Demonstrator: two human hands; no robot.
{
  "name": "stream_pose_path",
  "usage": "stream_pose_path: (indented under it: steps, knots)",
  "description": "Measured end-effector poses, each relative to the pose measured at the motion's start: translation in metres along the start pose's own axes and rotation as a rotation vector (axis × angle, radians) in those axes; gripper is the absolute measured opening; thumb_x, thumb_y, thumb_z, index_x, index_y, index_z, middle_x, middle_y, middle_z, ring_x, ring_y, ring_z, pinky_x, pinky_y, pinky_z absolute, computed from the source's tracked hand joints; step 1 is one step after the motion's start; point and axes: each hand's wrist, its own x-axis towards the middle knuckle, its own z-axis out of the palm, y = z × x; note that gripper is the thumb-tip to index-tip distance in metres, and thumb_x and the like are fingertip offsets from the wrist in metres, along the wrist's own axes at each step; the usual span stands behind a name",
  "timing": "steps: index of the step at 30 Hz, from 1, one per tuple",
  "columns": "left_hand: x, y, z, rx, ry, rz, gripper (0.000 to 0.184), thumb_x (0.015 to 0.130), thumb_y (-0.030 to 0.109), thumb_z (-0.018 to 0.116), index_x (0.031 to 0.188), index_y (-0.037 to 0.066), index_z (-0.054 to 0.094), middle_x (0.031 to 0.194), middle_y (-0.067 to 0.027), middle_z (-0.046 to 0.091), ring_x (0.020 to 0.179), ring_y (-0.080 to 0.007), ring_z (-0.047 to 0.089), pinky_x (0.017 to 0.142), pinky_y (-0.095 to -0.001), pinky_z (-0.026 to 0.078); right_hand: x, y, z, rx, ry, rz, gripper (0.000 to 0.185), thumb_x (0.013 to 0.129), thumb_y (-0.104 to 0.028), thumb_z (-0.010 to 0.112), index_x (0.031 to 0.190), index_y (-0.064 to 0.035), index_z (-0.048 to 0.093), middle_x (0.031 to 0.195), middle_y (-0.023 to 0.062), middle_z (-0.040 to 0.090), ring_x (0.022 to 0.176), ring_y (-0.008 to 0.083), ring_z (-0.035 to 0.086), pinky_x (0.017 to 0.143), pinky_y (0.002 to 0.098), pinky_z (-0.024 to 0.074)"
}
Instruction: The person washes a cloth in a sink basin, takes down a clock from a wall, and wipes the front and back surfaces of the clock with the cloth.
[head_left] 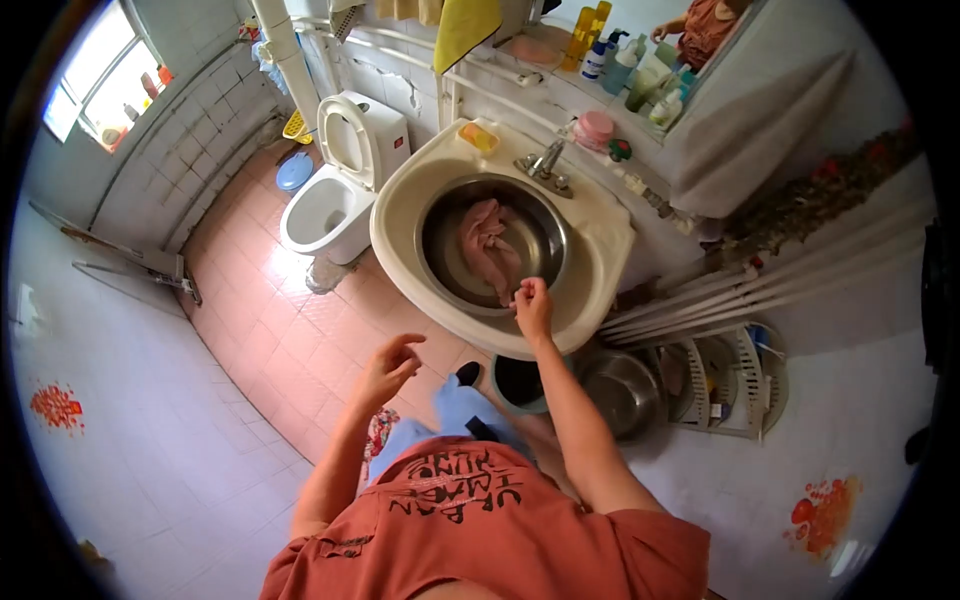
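Note:
A wet-looking pink cloth (pixel 487 245) lies bunched and twisted in a round metal basin (pixel 432 262), which sits inside the cream washbasin (pixel 395 215). At the basin's near rim, my right hand (pixel 532 306) is closed, its fingertips pinching the cloth's lower end. My left hand (pixel 390 370) hovers in front of the washbasin over the floor, fingers slightly bent and apart, with nothing in it. Behind the basin stands a metal faucet (pixel 545 165). An orange-yellow item (pixel 479 138) rests on the washbasin's back left corner.
To the left is a toilet (pixel 325 212) with its lid raised. Below the washbasin are a dark-looking bucket (pixel 520 384) and another metal basin (pixel 622 392). A grey rack (pixel 735 385) leans at the right. Several bottles (pixel 620 72) line the mirror shelf.

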Motion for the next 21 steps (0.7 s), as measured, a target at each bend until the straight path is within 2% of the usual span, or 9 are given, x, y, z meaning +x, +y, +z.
stream_pose_path:
  steps: [1, 4, 5, 8, 10, 12, 13, 16, 21]
  knots:
    - [0.019, 0.006, 0.001, -0.021, -0.003, 0.025, 0.033, 0.089, 0.001, 0.057, 0.122, 0.004, 0.060, 0.080, -0.0008, 0.059, 0.074, -0.0085, 0.056, 0.066, -0.0231, 0.047, 0.023, 0.010, 0.006, -0.064, -0.099, 0.151, 0.032, 0.085, -0.006, 0.062, 0.115, -0.0027, 0.052, 0.093, 0.0140, 0.061, 0.082, 0.0269, 0.068, 0.069, 0.0371, 0.0549]
    - [0.071, 0.021, 0.002, -0.007, -0.051, 0.015, 0.034, 0.088, -0.001, 0.056, 0.122, 0.005, 0.061, 0.082, -0.0007, 0.060, 0.073, -0.0081, 0.055, 0.067, -0.0232, 0.047, 0.075, 0.052, 0.050, -0.416, 0.075, 0.028, 0.059, 0.085, -0.009, 0.067, 0.139, -0.0043, 0.044, 0.116, 0.0190, 0.059, 0.085, 0.0274, 0.069, 0.075, 0.0371, 0.0564]
    - [0.088, 0.021, 0.002, -0.001, -0.086, 0.021, 0.034, 0.088, -0.001, 0.055, 0.121, 0.005, 0.062, 0.082, -0.0006, 0.060, 0.073, -0.0080, 0.055, 0.067, -0.0232, 0.047, 0.087, 0.054, 0.056, -0.536, 0.008, 0.169, 0.082, 0.080, -0.016, 0.074, 0.149, -0.0046, 0.032, 0.136, 0.0272, 0.048, 0.115, 0.0377, 0.057, 0.101, 0.0415, 0.0444]
    - [0.132, 0.024, 0.000, 0.098, -0.168, -0.088, 0.037, 0.086, -0.001, 0.055, 0.122, 0.004, 0.062, 0.090, -0.0031, 0.061, 0.080, -0.0091, 0.057, 0.073, -0.0240, 0.049, 0.111, 0.082, 0.086, -0.427, 0.037, 0.308, 0.090, 0.077, -0.022, 0.078, 0.150, -0.0047, 0.029, 0.143, 0.0280, 0.041, 0.134, 0.0418, 0.039, 0.111, 0.0440, 0.0337]
    - [0.164, 0.022, 0.000, 0.145, -0.201, -0.082, 0.037, 0.086, 0.000, 0.057, 0.122, 0.005, 0.062, 0.090, -0.0027, 0.061, 0.081, -0.0093, 0.058, 0.074, -0.0238, 0.049, 0.123, 0.102, 0.102, -0.516, 0.134, 0.259, 0.076, 0.076, -0.026, 0.079, 0.141, -0.0051, 0.045, 0.129, 0.0261, 0.057, 0.118, 0.0372, 0.056, 0.099, 0.0422, 0.0448]
    - [0.203, 0.003, 0.002, 0.168, -0.217, 0.043, 0.036, 0.084, 0.002, 0.057, 0.119, 0.004, 0.063, 0.087, -0.0048, 0.064, 0.076, -0.0127, 0.061, 0.072, -0.0256, 0.050, 0.135, 0.108, 0.098, -0.354, -0.374, 0.537, 0.047, 0.078, -0.028, 0.076, 0.118, -0.0047, 0.066, 0.096, 0.0175, 0.070, 0.091, 0.0296, 0.067, 0.081, 0.0384, 0.0506]
    - [0.225, -0.009, 0.004, 0.207, -0.211, 0.009, 0.038, 0.083, 0.006, 0.060, 0.121, 0.004, 0.062, 0.094, -0.0097, 0.065, 0.084, -0.0176, 0.063, 0.075, -0.0289, 0.051, 0.128, 0.105, 0.104, -0.189, -0.145, 0.422, 0.025, 0.081, -0.025, 0.072, 0.094, -0.0037, 0.072, 0.069, 0.0077, 0.067, 0.062, 0.0211, 0.063, 0.060, 0.0336, 0.0482]
    - [0.299, -0.064, 0.020, 0.480, 0.006, 0.245, 0.044, 0.082, 0.008, 0.063, 0.126, 0.004, 0.059, 0.107, -0.0158, 0.065, 0.096, -0.0208, 0.064, 0.079, -0.0318, 0.051, 0.129, 0.025, 0.074, -0.105, -0.096, 0.037, 0.019, 0.086, -0.019, 0.068, 0.093, -0.0018, 0.070, 0.069, 0.0042, 0.063, 0.053, 0.0152, 0.056, 0.051, 0.0315, 0.0443]
    - [0.387, -0.155, 0.035, 0.267, 0.051, -0.075, 0.051, 0.081, 0.007, 0.066, 0.130, -0.001, 0.054, 0.106, -0.0131, 0.064, 0.087, -0.0214, 0.062, 0.078, -0.0302, 0.052, 0.134, -0.092, 0.023, 0.131, -0.137, 0.280, 0.013, 0.089, -0.015, 0.065, 0.087, -0.0020, 0.066, 0.065, -0.0013, 0.055, 0.053, 0.0068, 0.049, 0.044, 0.0261, 0.0362]
